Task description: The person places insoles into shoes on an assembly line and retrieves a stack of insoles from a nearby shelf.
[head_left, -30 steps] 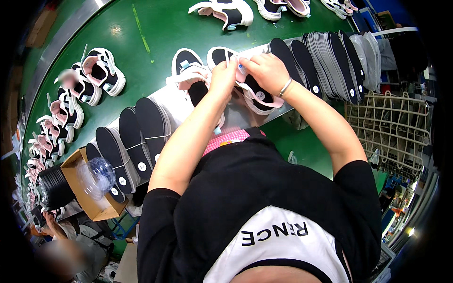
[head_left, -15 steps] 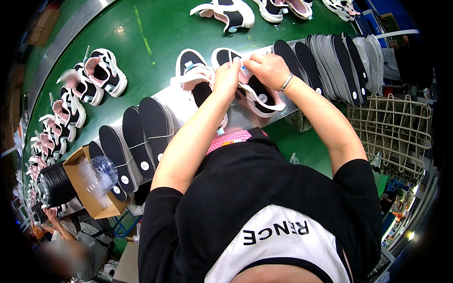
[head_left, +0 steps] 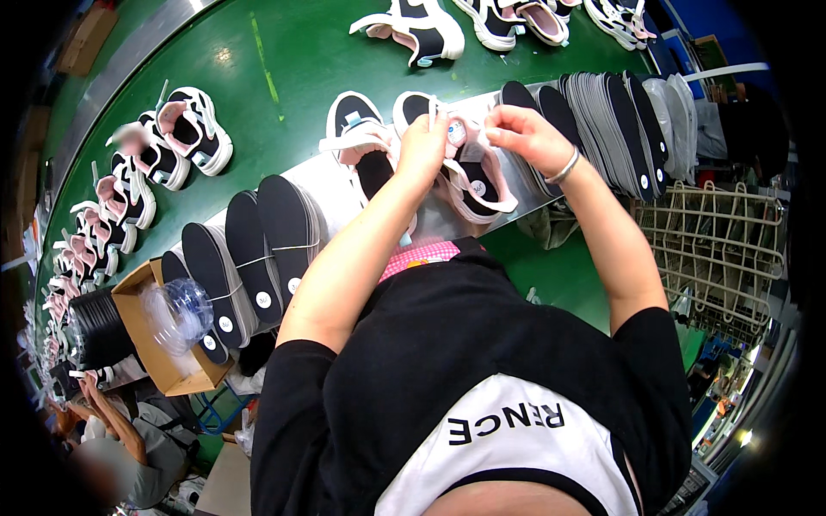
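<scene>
The left hand (head_left: 424, 148) grips the front opening of a sneaker (head_left: 477, 196), pinching near its pale tongue, where a small round mark shows on pink lining; the shoe lies on a smooth, shiny metal ledge (head_left: 303, 172) in front of the person, its toe pointing to the far side. Just right of it the right hand (head_left: 532, 139) hangs apart, fingers curled and thumb near the fingertip; whether anything thin is between them, I cannot tell. A matching shoe (head_left: 353, 112) sits just left, black fabric panels edged in white, with padded pink lining. Flat, round-ended black insoles with grey edges stand in stacks left (head_left: 288, 215) and right (head_left: 613, 129), the left ones tied with thin cord. Beyond spreads a glossy green tabletop (head_left: 301, 47) with a yellow-green streak, more sneakers (head_left: 194, 129) lined along its left. Near left, a cardboard box (head_left: 196, 381) holds crumpled-looking clear plastic (head_left: 177, 316), and a co-worker (head_left: 157, 451) sits beyond it; a pale wire rack (head_left: 705, 249) stands right.
</scene>
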`<state>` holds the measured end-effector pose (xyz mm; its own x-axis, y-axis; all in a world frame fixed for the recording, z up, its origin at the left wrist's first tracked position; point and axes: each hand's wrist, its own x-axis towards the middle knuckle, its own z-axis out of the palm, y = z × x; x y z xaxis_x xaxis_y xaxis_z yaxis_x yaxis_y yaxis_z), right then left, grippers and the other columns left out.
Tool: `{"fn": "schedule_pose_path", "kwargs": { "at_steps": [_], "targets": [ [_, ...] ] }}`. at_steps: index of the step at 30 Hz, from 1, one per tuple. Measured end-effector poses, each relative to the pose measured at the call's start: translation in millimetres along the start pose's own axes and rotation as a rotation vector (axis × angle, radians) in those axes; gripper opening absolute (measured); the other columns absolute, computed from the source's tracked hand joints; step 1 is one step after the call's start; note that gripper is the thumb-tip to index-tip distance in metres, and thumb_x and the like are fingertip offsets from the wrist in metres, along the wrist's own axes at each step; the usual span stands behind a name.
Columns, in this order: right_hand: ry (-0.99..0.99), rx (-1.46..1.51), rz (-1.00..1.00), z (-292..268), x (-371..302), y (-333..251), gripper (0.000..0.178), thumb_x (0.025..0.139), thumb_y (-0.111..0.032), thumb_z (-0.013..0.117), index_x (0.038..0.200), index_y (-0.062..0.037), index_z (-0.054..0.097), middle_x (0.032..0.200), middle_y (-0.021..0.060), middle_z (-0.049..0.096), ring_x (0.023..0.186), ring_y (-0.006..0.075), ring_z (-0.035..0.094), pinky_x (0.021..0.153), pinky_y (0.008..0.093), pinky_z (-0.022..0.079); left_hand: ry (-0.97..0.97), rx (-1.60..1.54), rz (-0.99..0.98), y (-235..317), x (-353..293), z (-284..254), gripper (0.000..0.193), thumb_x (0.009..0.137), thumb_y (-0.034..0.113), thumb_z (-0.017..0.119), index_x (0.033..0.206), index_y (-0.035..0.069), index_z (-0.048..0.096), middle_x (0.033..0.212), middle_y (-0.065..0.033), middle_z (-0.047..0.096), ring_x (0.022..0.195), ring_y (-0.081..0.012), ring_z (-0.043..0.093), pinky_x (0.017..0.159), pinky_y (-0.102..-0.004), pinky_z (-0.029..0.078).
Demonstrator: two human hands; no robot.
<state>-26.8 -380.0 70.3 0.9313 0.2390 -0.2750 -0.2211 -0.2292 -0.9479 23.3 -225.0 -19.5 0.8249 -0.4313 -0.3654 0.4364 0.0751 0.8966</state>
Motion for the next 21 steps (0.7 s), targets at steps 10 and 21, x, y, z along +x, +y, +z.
{"fn": "schedule_pose_path", "kwargs": {
  "at_steps": [10,21],
  "targets": [
    [0.389,-0.123,-0.225,38,-37,1,0.008,0.079,-0.007,0.054,0.08,-0.0001,0.051,0.073,0.0004,0.049,0.069,0.0079,0.046,0.063,0.0223,0.039,-0.229,0.416,0.432,54,-66,15,0.022,0.077,0.018,0.059,0.086,-0.001,0.057,0.07,-0.0067,0.059,0.065,-0.0112,0.055,0.06,-0.0243,0.044],
    [0.235,-0.598,0.043,11,-46,40,0.014,0.078,-0.013,0.054,0.083,0.0004,0.056,0.074,0.0105,0.055,0.067,0.0195,0.053,0.06,0.0282,0.041,0.522,0.369,0.545,69,-137,-114,0.017,0.087,0.013,0.048,0.097,0.001,0.054,0.072,0.0014,0.05,0.064,-0.0044,0.043,0.058,-0.0173,0.036]
  ]
}}
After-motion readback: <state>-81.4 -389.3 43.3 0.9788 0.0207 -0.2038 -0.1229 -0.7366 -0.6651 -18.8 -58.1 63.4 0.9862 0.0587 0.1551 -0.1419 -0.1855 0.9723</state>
